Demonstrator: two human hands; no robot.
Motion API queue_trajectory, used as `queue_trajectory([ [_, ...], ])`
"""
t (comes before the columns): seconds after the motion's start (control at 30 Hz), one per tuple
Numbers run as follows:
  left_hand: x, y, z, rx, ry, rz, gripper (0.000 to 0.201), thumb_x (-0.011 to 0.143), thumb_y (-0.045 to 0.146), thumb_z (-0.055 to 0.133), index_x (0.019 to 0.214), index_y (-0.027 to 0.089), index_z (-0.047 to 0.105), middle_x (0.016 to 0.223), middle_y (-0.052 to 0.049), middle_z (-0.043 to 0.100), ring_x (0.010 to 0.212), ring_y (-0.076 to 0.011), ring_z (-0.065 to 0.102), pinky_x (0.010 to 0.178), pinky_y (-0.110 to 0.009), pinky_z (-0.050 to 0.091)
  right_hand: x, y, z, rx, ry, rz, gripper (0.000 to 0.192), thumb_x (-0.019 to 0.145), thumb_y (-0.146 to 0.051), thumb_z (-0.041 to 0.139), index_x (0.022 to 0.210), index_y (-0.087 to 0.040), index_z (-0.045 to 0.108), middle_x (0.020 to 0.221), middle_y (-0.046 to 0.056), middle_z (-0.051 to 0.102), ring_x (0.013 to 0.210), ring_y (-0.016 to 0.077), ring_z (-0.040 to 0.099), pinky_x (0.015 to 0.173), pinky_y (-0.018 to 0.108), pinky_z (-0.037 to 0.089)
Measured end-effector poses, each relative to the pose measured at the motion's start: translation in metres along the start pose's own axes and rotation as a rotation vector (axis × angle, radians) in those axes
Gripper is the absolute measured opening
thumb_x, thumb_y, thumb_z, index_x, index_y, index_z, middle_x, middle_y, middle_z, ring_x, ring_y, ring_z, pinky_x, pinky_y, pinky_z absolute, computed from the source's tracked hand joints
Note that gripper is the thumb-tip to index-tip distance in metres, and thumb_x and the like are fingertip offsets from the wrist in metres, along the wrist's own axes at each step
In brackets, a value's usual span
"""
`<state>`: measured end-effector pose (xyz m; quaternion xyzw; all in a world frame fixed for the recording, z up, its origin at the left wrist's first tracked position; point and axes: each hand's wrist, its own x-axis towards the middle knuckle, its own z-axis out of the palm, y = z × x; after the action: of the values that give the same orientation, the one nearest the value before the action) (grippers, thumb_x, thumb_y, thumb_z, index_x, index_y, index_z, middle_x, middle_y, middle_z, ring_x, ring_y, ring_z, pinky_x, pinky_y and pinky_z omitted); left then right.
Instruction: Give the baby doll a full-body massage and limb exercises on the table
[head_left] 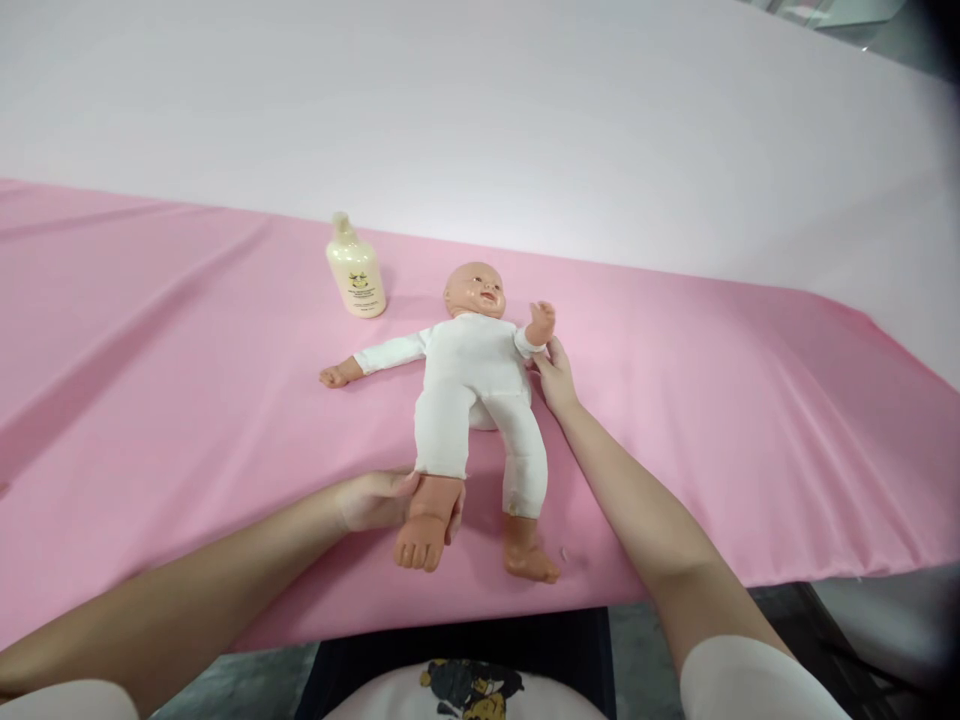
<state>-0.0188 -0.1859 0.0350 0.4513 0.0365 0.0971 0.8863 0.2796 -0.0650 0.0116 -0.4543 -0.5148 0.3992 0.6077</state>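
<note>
A: Start nearest the camera. What do you see at six o'clock?

B: The person's own lap and shirt, with a dark printed patch (pixel 471 688) on the front, and both bare forearms reaching out over the near edge of the pink sheet (pixel 150 340).

A: And the left hand?

B: The left hand (pixel 375 500) lies at about seven o'clock from the doll's body. Its fingers are curled around the lower leg of the baby doll (pixel 472 385), just above the foot (pixel 418 545), which is lifted a little off the sheet. The fingertips seem to wrap behind the ankle, though the leg hides them, so I can't say how tightly.

A: Where is the doll itself?

B: On its back in the middle of the sheet, head towards twelve o'clock, feet towards six. It wears a white suit. One arm stretches flat towards nine o'clock; the other is raised at two o'clock.

A: The right hand?

B: The right hand (pixel 556 378) sits at three o'clock of the doll's chest, fingers close together and touching the white sleeve just below the raised arm.

A: Anything farther off?

B: A cream bottle (pixel 355 268) stands upright at eleven o'clock from the doll's head, near it but apart. Beyond the sheet is a pale plain surface (pixel 525 110).
</note>
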Motion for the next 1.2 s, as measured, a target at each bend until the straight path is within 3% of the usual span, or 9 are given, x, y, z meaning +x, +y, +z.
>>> queue_trajectory([
  [0.27, 0.000, -0.004, 0.002, 0.005, -0.029, -0.007, 0.064, 0.085, 0.072, 0.049, 0.105, 0.013, 0.062, 0.086, -0.008, 0.066, 0.068, -0.0167, 0.057, 0.066, -0.029, 0.043, 0.005, 0.005, -0.003, 0.087, 0.140, 0.020, 0.034, 0.084, -0.051, 0.061, 0.102, -0.024, 0.054, 0.093, 0.000, 0.062, 0.066, 0.0112, 0.054, 0.063, 0.026, 0.051],
  [0.43, 0.002, -0.006, -0.004, 0.015, 0.146, 0.040, 0.072, 0.082, 0.082, 0.040, 0.095, 0.014, 0.062, 0.076, -0.006, 0.062, 0.067, -0.0182, 0.053, 0.065, -0.031, 0.040, 0.002, 0.001, -0.003, -0.024, 0.078, -0.043, 0.030, 0.086, -0.046, 0.058, 0.106, -0.023, 0.057, 0.100, 0.003, 0.066, 0.070, 0.0130, 0.057, 0.068, 0.029, 0.053],
  [0.57, 0.001, -0.008, -0.012, 0.011, 0.306, 0.073, 0.078, 0.084, 0.083, 0.029, 0.097, 0.013, 0.061, 0.071, -0.005, 0.057, 0.066, -0.0175, 0.050, 0.067, -0.033, 0.038, -0.001, -0.001, -0.003, -0.180, -0.010, -0.175, 0.027, 0.085, -0.037, 0.060, 0.109, -0.024, 0.062, 0.100, 0.004, 0.068, 0.090, 0.0191, 0.063, 0.086, 0.036, 0.054],
  [0.7, 0.001, -0.009, -0.015, 0.011, 0.347, 0.112, 0.082, 0.080, 0.087, 0.032, 0.096, 0.012, 0.061, 0.068, -0.004, 0.056, 0.064, -0.0171, 0.048, 0.068, -0.033, 0.036, 0.000, -0.001, -0.003, -0.292, -0.080, -0.358, 0.028, 0.083, -0.023, 0.056, 0.107, -0.026, 0.068, 0.120, 0.007, 0.064, 0.118, 0.0215, 0.057, 0.106, 0.041, 0.045],
  [1.0, 0.004, -0.006, -0.009, -0.031, 0.393, 0.094, 0.083, 0.073, 0.090, 0.040, 0.093, 0.013, 0.063, 0.066, -0.003, 0.056, 0.063, -0.0168, 0.048, 0.069, -0.031, 0.035, 0.002, 0.003, -0.006, -0.311, -0.087, -0.378, 0.038, 0.078, -0.015, 0.053, 0.111, -0.026, 0.068, 0.120, 0.007, 0.063, 0.117, 0.0210, 0.058, 0.107, 0.042, 0.044],
  [1.2, 0.003, -0.010, -0.013, -0.006, 0.390, 0.108, 0.084, 0.080, 0.088, 0.027, 0.095, 0.013, 0.062, 0.067, -0.004, 0.054, 0.064, -0.0175, 0.047, 0.070, -0.033, 0.035, 0.002, 0.003, -0.006, -0.310, -0.077, -0.390, 0.038, 0.078, -0.016, 0.052, 0.111, -0.027, 0.068, 0.119, 0.007, 0.064, 0.117, 0.0218, 0.057, 0.107, 0.043, 0.044],
])
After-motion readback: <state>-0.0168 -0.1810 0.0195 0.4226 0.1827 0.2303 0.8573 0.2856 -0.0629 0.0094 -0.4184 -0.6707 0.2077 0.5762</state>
